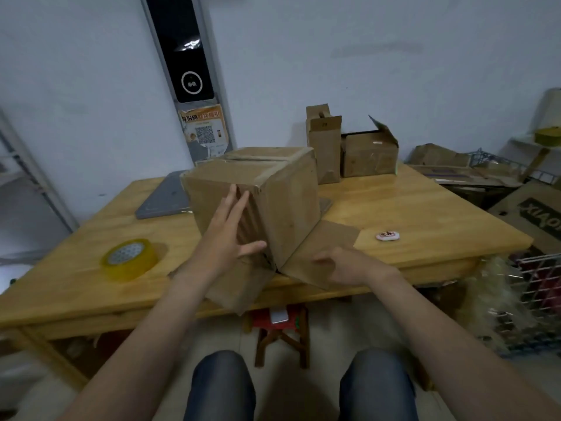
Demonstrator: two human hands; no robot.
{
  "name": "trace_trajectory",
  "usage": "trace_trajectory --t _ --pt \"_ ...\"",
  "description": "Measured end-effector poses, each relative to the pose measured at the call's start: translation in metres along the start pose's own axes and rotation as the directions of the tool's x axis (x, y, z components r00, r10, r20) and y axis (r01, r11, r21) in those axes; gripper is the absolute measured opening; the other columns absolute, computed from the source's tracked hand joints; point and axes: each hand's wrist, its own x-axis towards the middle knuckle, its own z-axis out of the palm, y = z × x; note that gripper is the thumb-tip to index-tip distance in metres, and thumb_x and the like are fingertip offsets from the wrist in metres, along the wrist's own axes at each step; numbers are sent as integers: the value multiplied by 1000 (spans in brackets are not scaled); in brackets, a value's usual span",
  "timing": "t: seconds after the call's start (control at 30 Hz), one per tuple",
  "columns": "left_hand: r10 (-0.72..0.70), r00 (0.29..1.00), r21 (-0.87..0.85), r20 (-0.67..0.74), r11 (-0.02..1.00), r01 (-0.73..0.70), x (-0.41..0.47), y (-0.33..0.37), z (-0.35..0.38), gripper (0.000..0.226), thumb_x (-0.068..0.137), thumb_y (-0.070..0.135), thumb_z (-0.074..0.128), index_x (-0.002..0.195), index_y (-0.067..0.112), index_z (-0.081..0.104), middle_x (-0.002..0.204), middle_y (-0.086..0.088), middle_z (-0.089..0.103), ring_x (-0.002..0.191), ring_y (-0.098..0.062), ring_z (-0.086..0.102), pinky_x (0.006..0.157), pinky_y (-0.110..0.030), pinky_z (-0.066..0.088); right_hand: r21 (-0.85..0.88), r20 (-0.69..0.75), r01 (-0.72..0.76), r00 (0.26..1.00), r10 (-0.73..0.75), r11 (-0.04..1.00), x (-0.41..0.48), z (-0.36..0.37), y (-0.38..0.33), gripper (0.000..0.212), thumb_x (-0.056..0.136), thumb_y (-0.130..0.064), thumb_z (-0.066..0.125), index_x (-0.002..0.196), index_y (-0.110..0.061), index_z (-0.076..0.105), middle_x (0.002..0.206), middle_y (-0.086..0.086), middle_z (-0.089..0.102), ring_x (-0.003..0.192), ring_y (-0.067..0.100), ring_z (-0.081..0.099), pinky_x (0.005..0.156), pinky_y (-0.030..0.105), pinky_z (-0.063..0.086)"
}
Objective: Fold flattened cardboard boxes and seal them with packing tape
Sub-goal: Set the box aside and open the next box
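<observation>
At centre frame, your left grip [230, 229] lies spread flat against the near face of the cardboard box [282, 202]. Your right grip [343, 265], blurred, seems to rest flat on a splayed flap [328, 238] on the counter [425, 214]. Expect light, stiff but creasable board, so hold the walls, not the flaps. Its taped top hides any contents, and the rear boxes [368, 159] show nothing inside.

1. We found bare table [409, 208] right of the big box [288, 208], broken only by a small white object [387, 236].
2. To the left, the tape roll [130, 259] and a grey slab [164, 199] narrowed the way.
3. Behind, a tall carton [324, 153] and an open carton [370, 158] blocked the far edge.
</observation>
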Motion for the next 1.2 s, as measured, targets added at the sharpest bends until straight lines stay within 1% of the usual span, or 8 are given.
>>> trace_trajectory --t 0.1,0.17,0.27,0.43,0.6,0.83,1.1,1.2 --pt "-102 950 10 295 995 103 -31 -22 16 106 73 57 81 158 52 17 170 16 -4 157 -20 4 125 -50 21 -214 112 8 994 17 977 -3 14 -12 92 76 -22 81 155 -38 35 161 -3 30 144 33 32 118 45 33" --pt "-177 866 17 468 981 192 -48 -28 28 107 73 51 86 156 53 20 170 13 7 156 -22 13 123 -50 24 -252 21 -16 1000 22 968 -3 20 -19 93 75 -27 86 153 -37 36 158 -3 33 139 34 35 114 47 38" --pt "-212 816 194 538 973 125 -65 -32 43 112 75 47 86 158 51 11 171 10 6 157 -28 7 123 -53 18 -280 -131 -42 991 5 959 -5 29 -32 73 82 -27 80 146 -38 46 144 0 49 129 35 45 104 48 47" --pt "-137 935 183 328 980 79 -75 -41 39 74 86 18 73 149 41 43 152 8 40 136 -18 43 105 -36 47 -263 -250 -74 968 7 962 -12 34 -41 52 86 -23 69 135 -36 60 126 0 65 115 27 61 91 41 55" --pt "-68 998 149 6 987 66 -75 -54 11 55 83 4 70 131 33 67 126 9 65 117 -16 59 90 -28 51 -160 -498 -52 867 -35 986 -20 12 -58 39 89 -24 66 128 -28 69 120 3 70 109 27 64 91 40 55" --pt "-20 854 -9 -519 1000 18 -38 -51 -60 25 93 17 74 118 17 76 98 4 77 84 -14 71 67 -22 50 -167 -792 131 573 -212 977 -21 -77 -132 22 100 -22 62 117 -25 75 107 -3 76 99 22 69 80 37 58" --pt "-245 771 -319 -588 946 58 3 -68 -122 12 94 19 71 103 24 77 88 16 75 86 -1 70 72 -40 62 -152 -696 186 677 -239 971 20 -101 -190 29 100 -34 61 129 -36 64 129 -11 65 123 15 57 92 36 55" --pt "-245 755 -317 -608 947 53 11 -74 -131 29 94 20 73 122 27 68 104 11 76 95 -3 70 78 -36 63 -93 -613 183 764 -201 979 39 -89 -187 33 98 -29 63 129 -38 63 135 -11 61 125 16 56 92 35 56"
